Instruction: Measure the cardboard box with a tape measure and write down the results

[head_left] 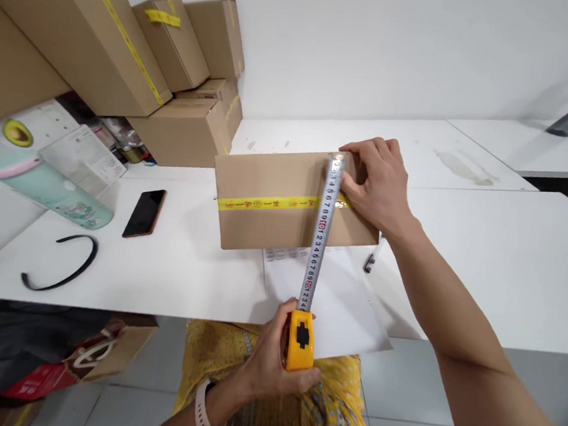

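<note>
A yellow tape measure (300,348) is gripped in my left hand (269,362), below the table's front edge. Its blade (320,236) runs out across the top of a small cardboard box (263,221), reaching the far edge. Yellow printed tape crosses the box lengthwise. My right hand (380,179) grips the box's far right part, thumb on top beside the blade's end and fingers over the far edge. Whether it also pinches the blade's tip I cannot tell. Partly under the box lies a sheet of white paper (340,305) with handwriting, and a pen (370,261) sits to its right.
Several cardboard boxes (181,129) are stacked at the back left against the wall. On the left side of the white table (183,270) are a phone (144,213), a mint-green bottle (59,195) and a black curved band (74,276). A paper bag (124,352) stands below.
</note>
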`<control>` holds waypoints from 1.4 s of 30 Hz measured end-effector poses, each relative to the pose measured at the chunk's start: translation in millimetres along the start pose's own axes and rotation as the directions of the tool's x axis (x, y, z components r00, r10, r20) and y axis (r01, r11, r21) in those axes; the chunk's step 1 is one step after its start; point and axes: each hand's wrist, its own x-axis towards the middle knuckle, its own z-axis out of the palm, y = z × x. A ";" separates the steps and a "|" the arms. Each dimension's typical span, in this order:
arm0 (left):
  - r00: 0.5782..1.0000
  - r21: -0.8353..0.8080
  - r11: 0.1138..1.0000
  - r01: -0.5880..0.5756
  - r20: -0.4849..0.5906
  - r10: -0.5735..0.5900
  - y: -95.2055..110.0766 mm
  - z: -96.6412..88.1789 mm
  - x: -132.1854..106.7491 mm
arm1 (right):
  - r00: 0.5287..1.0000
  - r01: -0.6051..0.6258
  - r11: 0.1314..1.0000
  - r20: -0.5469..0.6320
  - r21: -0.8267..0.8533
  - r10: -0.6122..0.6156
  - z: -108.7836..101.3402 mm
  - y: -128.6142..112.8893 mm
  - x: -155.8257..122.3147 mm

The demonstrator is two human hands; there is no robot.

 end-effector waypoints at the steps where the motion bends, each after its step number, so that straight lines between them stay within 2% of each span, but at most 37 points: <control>1: 1.000 0.018 1.000 -0.013 0.008 0.013 -3.1 -2.9 -0.3 | 1.000 0.001 1.000 -0.014 -0.010 -0.001 -1.5 -2.4 -6.9; 6: 0.999 0.133 0.991 -0.008 0.034 0.004 -16.7 -11.9 0.1 | 0.996 -0.003 0.997 -0.094 -0.080 -0.005 -2.5 -3.6 -49.4; 9: 0.998 0.179 0.984 0.003 0.055 -0.014 -19.5 -14.0 -0.5 | 0.987 -0.029 0.994 -0.161 -0.108 0.011 8.7 5.8 -74.6; 12: 0.998 0.211 0.977 -0.003 0.057 -0.009 -17.3 -15.0 -1.0 | 0.981 -0.073 0.990 -0.186 -0.119 0.050 26.9 17.7 -86.8; 15: 0.998 0.238 0.971 0.001 0.060 -0.016 -14.8 -15.4 -0.9 | 0.983 -0.125 0.984 -0.148 -0.128 0.106 45.8 27.4 -79.6; 19: 0.997 0.266 0.964 -0.010 0.077 -0.011 -15.9 -15.7 -0.9 | 0.989 -0.136 0.980 -0.072 -0.146 0.126 66.9 33.3 -51.7; 22: 0.996 0.303 0.953 -0.020 0.084 -0.005 -17.5 -16.0 -1.3 | 0.985 -0.157 0.986 -0.078 -0.052 0.153 72.6 35.0 -30.7; 24: 0.996 0.327 0.945 -0.027 0.089 -0.003 -17.4 -16.1 -1.2 | 0.960 -0.240 0.955 -0.104 0.174 0.261 64.0 35.4 -19.6; 26: 0.995 0.352 0.935 -0.046 0.100 0.011 -16.2 -16.1 -0.6 | 0.911 -0.301 0.809 -0.098 0.505 0.401 43.1 33.3 -12.3; 28: 0.991 0.386 0.920 -0.075 0.127 0.027 -14.2 -15.8 0.5 | 0.884 -0.251 0.584 -0.063 0.772 0.463 14.1 26.2 -10.2; 29: 0.989 0.405 0.910 -0.091 0.142 0.036 -13.1 -15.7 1.1 | 0.898 -0.205 0.518 -0.051 0.830 0.438 -0.9 20.5 -11.3; 30: 0.987 0.424 0.899 -0.110 0.155 0.047 -12.1 -15.4 1.6 | 0.911 -0.161 0.493 -0.064 0.855 0.408 -14.7 13.9 -13.7; 32: 0.980 0.453 0.878 -0.155 0.183 0.078 -10.2 -15.0 2.3 | 0.942 -0.154 0.545 -0.043 0.824 0.332 -35.7 0.5 -21.5; 35: 0.968 0.461 0.862 -0.209 0.223 0.116 -8.7 -15.0 1.4 | 0.956 -0.145 0.622 -0.053 0.769 0.289 -48.3 -12.0 -37.3; 37: 0.968 0.447 0.872 -0.201 0.229 0.105 -9.6 -15.4 -1.1 | 0.944 -0.104 0.640 -0.127 0.761 0.303 -47.1 -15.5 -51.1; 39: 0.977 0.387 0.911 -0.144 0.200 0.069 -11.9 -15.3 -4.7 | 0.929 -0.083 0.652 -0.177 0.754 0.324 -40.5 -21.3 -70.7; 42: 0.991 0.211 0.975 -0.071 0.123 0.045 -16.1 -13.4 -10.4 | 0.933 -0.154 0.651 -0.108 0.743 0.344 -22.5 -43.9 -113.1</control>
